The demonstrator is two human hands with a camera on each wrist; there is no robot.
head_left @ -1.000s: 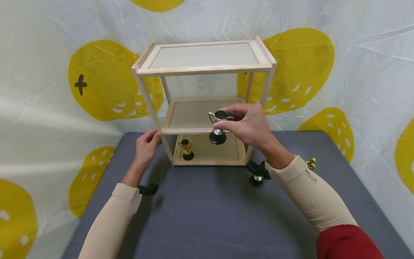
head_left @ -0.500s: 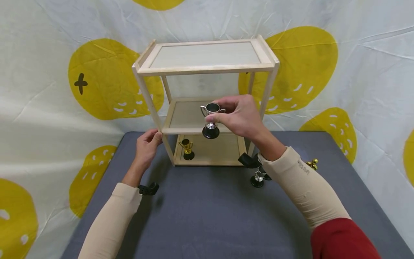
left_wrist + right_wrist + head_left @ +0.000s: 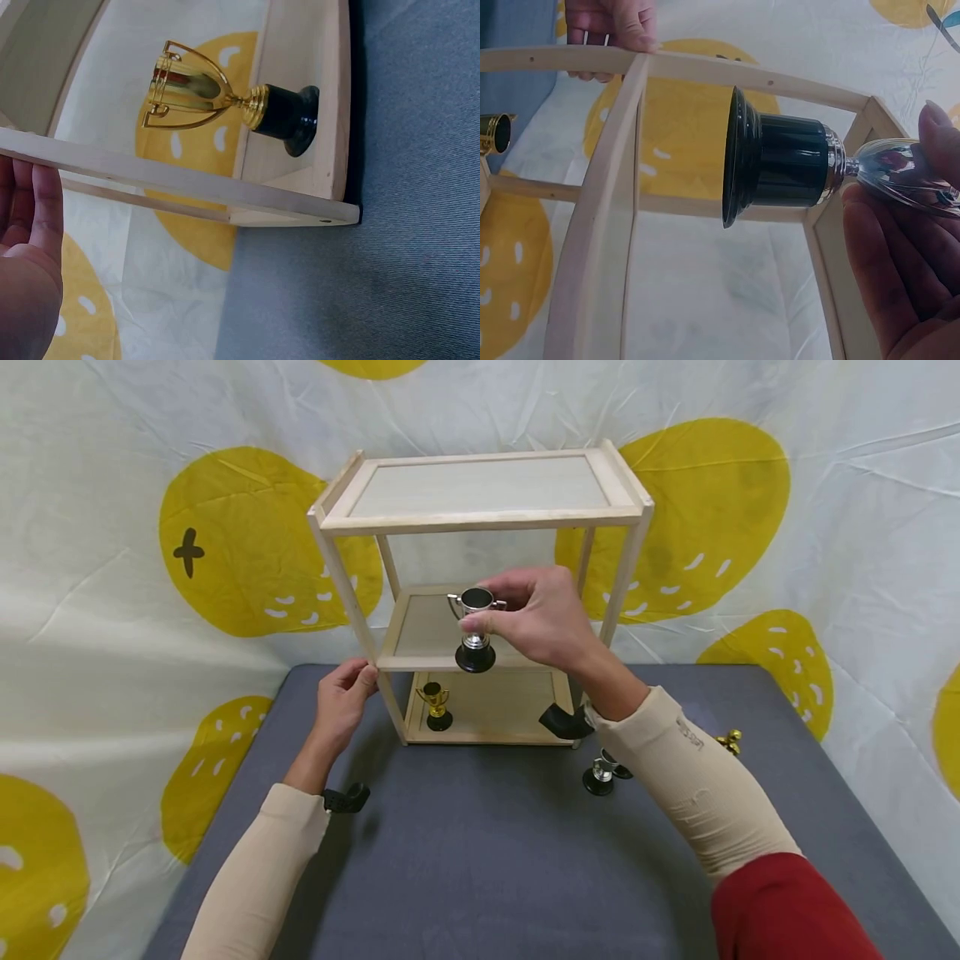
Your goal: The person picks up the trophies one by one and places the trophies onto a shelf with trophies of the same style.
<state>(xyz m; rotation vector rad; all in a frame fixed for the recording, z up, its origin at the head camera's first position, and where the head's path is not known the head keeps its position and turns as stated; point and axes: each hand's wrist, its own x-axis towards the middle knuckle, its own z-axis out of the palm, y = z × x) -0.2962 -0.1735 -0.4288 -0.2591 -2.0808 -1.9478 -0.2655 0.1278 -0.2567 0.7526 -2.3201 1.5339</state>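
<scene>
A small silver trophy cup with a black base is pinched upright by my right hand, in front of the middle tier of a pale wooden shelf. In the right wrist view the black base of that trophy points toward the shelf's middle board. My left hand grips the shelf's front left post with fingers and thumb, at the height of the middle tier. On the bottom tier, at its left end, stands a gold trophy cup with a black base.
Another silver trophy stands on the grey cloth-covered table, right of the shelf and partly behind my right wrist's camera. A gold object shows past my right sleeve. A white curtain with yellow shapes hangs behind.
My right hand has carried the silver trophy left and a little upward, closer to the middle tier. My left hand keeps its grip on the post.
</scene>
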